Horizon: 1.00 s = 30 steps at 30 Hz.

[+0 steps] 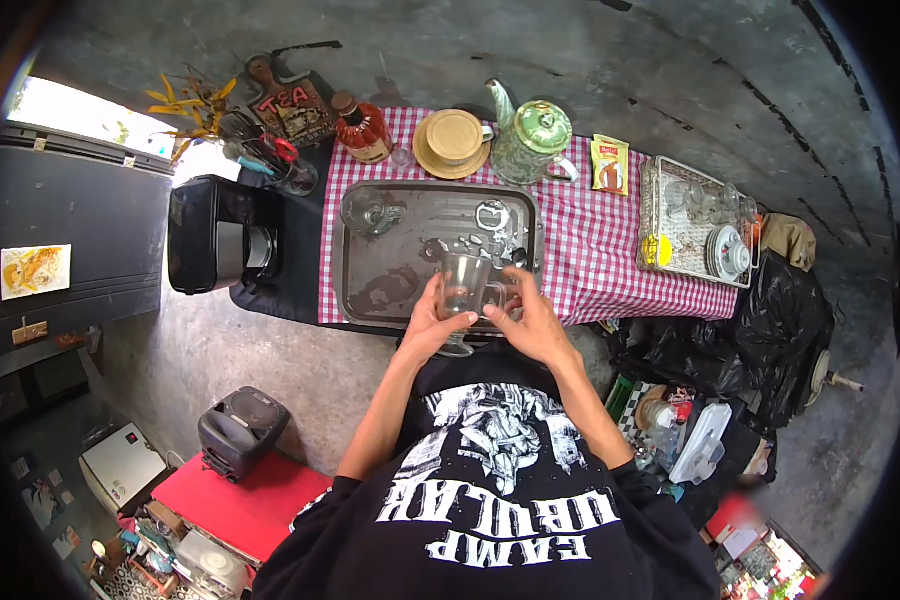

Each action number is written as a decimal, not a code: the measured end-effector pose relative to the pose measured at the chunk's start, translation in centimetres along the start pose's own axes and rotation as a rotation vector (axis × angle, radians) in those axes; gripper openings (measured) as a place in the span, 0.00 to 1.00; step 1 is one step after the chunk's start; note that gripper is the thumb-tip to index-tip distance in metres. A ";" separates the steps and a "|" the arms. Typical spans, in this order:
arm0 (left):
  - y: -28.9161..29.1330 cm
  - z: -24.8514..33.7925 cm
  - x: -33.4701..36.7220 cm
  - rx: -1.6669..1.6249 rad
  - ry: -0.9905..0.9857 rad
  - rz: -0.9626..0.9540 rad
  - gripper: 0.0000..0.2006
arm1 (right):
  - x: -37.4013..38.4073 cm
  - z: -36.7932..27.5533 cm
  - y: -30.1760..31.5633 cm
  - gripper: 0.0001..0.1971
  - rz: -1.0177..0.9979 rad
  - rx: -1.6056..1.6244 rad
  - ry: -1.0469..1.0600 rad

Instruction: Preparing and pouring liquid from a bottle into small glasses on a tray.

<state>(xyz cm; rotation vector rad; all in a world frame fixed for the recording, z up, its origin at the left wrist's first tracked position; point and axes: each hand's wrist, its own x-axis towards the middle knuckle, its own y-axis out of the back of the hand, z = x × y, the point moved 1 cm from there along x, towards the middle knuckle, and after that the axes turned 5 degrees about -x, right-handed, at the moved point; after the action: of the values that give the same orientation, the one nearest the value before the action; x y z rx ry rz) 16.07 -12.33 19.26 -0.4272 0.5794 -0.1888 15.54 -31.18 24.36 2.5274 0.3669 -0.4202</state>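
A clear footed glass mug (465, 283) is held between my two hands over the near edge of a dark tray (346, 290). My left hand (430, 328) curls round its left side, the thumb across the front. On the other side my right hand (538, 322) grips it by the handle, and both thumbs nearly meet. The mug leans, with its foot (455, 348) toward me. At the tray's far left is a second clear glass mug (368, 212). Wet patches (490, 216) lie on the tray, and a small dark spoon-like item (519, 258) sits near its right side.
Behind the tray stand an amber bottle (363, 130), a tan cup with saucer (454, 140) and a green teapot (533, 138). A yellow packet (610, 165) and a wire dish basket (646, 215) are on the right of the checked cloth (595, 240). Leftward stands a black appliance (202, 235).
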 end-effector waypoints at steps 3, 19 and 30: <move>0.7 1.3 0.3 0.191 -0.093 -0.090 0.47 | 0.9 -0.6 0.0 0.36 0.121 0.086 -0.176; -0.6 3.9 2.5 0.860 -0.472 0.054 0.37 | 6.8 2.2 1.1 0.39 0.083 -0.044 0.148; 7.3 10.7 3.2 1.149 -0.657 0.569 0.34 | 13.5 4.3 2.7 0.46 0.291 -0.103 0.096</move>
<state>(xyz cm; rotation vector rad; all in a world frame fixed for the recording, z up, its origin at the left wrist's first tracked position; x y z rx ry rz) 25.11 -3.08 22.51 0.7795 -0.1269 0.1791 27.86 -33.45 17.20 2.4544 0.0508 -0.1636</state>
